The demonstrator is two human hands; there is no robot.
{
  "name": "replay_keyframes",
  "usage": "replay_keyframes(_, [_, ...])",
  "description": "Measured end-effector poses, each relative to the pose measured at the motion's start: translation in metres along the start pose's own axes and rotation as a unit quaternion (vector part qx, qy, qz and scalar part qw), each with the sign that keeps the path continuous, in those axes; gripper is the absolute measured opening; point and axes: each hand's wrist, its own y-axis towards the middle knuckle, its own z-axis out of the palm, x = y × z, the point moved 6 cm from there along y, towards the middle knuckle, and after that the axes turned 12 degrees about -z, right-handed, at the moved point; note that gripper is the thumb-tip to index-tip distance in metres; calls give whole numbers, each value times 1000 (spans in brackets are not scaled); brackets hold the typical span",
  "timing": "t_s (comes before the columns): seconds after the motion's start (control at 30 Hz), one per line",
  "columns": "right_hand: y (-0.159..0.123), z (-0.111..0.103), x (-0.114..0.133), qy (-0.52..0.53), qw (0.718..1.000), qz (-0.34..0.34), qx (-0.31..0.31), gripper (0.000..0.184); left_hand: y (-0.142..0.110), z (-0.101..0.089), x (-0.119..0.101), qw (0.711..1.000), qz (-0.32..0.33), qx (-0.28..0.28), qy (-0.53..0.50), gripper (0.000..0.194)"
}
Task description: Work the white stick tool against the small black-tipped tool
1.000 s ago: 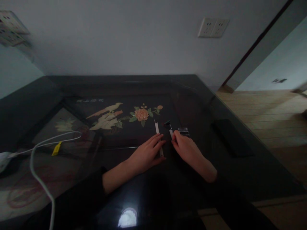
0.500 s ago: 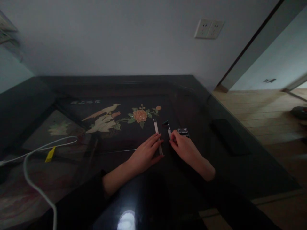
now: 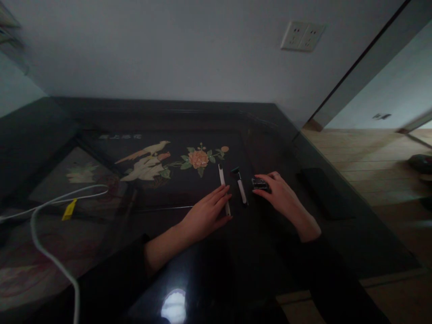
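My left hand (image 3: 206, 215) rests on a slim white bar (image 3: 222, 174) with a dark spot at its top end. The fingers lie over its middle and the thumb touches the lower end. To the right of the bar, a razor (image 3: 242, 190) with a white-and-black handle and a dark head lies on the table, touched by neither hand. Farther right, my right hand (image 3: 278, 194) has thumb and fingers closed around the sides of a small dark, shiny case (image 3: 259, 183). What is inside the case is too dim to make out.
The dark glossy table (image 3: 270, 252) carries an inlaid bird-and-flower picture (image 3: 198, 159). A flat black object (image 3: 326, 193) lies near its right edge. On the left runs a white cable (image 3: 50, 258) with a yellow tag (image 3: 69, 209). Behind stands a wall with sockets (image 3: 303, 36).
My right hand has let go of the razor handle, moved right and taken hold of the dark case. My left hand stays on the white bar. The view has shifted slightly.
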Motion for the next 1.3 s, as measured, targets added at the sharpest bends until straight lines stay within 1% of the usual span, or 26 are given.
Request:
replay_keyframes(0.1, [2, 1, 2, 3, 1000, -5, -10, 40, 1, 1, 1, 1000, -7, -2, 3, 52])
replay_keyframes(0.4, [2, 4, 1, 2, 1000, -10, -25, 42, 1, -1, 2, 1000, -15, -1, -8, 53])
replay_keyframes(0.47, [1, 2, 0, 24, 998, -8, -49, 42, 0, 0, 1, 1000, -14, -2, -13, 52])
replay_keyframes(0.57, [3, -5, -3, 74, 991, -10, -107, 41, 0, -2, 1, 999, -15, -8, -37, 52])
replay_keyframes(0.67, [5, -19, -6, 93, 983, -9, -161, 35, 5, -15, 6, 995, -30, -30, -89, 48])
replay_keyframes(0.77, [6, -38, 2, 146, 963, -19, -225, 19, 7, -41, 12, 988, -50, -67, -130, 35])
replay_keyframes(0.8, [5, -45, 9, 191, 949, -32, -249, 17, 5, -51, 12, 986, -51, -74, -142, 30])
replay_keyframes(0.87, [2, -56, 29, 272, 922, -79, -264, 27, -3, -66, 9, 982, -56, -73, -167, 15])
replay_keyframes(0.9, [-1, -60, 42, 285, 916, -105, -261, 34, -8, -71, 6, 981, -52, -64, -176, 13])
replay_keyframes(0.97, [-6, -60, 69, 299, 915, -143, -229, 42, -22, -71, -5, 980, -37, -17, -196, 15])
replay_keyframes(1.03, [-13, -50, 96, 312, 917, -178, -175, 47, -37, -60, -16, 973, -6, 44, -225, 18])
replay_keyframes(1.1, [-20, -25, 122, 322, 917, -226, -68, 46, -50, -47, -22, 964, 19, 80, -251, 25])
replay_keyframes(1.13, [-25, -10, 135, 334, 904, -267, 1, 43, -56, -39, -24, 959, 39, 102, -260, 28])
replay_keyframes(1.17, [-31, 5, 148, 351, 880, -312, 71, 40, -61, -31, -24, 954, 54, 120, -270, 31])
replay_keyframes(1.23, [-42, 27, 161, 362, 851, -360, 124, 36, -69, -18, -23, 940, 87, 166, -284, 33])
replay_keyframes(1.3, [-49, 42, 165, 370, 833, -382, 155, 33, -72, -12, -19, 929, 99, 193, -300, 34])
